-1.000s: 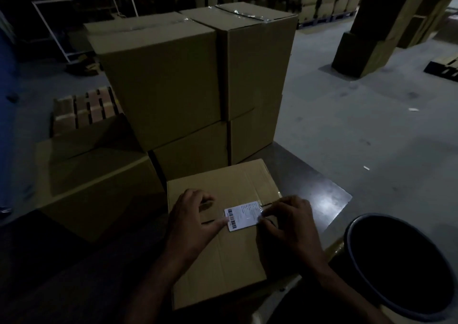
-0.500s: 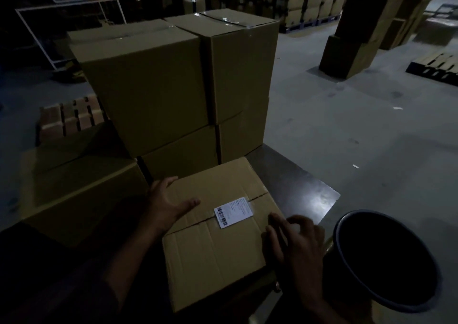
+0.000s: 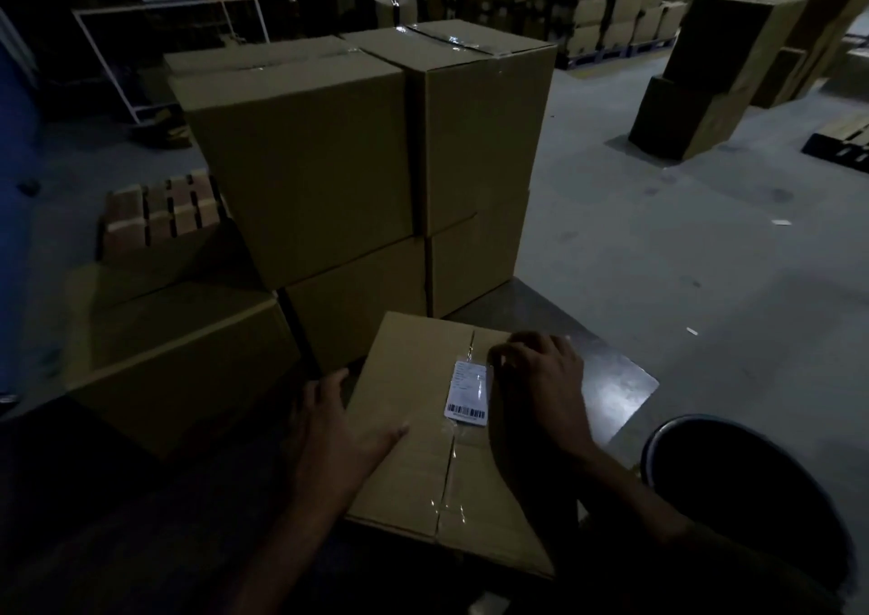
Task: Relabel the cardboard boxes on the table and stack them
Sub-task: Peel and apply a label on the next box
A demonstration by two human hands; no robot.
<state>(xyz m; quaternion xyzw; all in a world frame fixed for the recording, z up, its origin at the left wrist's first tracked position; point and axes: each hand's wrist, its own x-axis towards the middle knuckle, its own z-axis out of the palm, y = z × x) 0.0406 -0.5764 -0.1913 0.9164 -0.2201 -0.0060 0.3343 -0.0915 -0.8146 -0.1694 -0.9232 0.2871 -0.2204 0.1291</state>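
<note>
Since half a second ago the flat brown cardboard box (image 3: 437, 445) has been turned on the dark table (image 3: 606, 379), so its taped seam now runs away from the person and the white barcode label (image 3: 467, 393) stands lengthwise, barcode end nearest the wrists.

From the head camera, the left hand (image 3: 338, 431) lies flat on the box's left edge with fingers straight and spread, thumb pointing across the lid toward the label; it steadies and grips nothing. The right hand (image 3: 541, 384) rests on the lid just right of the label, its fingers curled so the tips sit at the label's far right corner. Whether they pinch that corner or only pick at it cannot be told in this dim light.

Beyond the fingertips stand the stacked brown cartons (image 3: 367, 167), two high; a round dark bin (image 3: 747, 511) sits beside the right wrist.

My reading is that the relabelling step is in hand, on the old label. The next move likely calls for lifting a corner cleanly while the left palm holds the box still.
</note>
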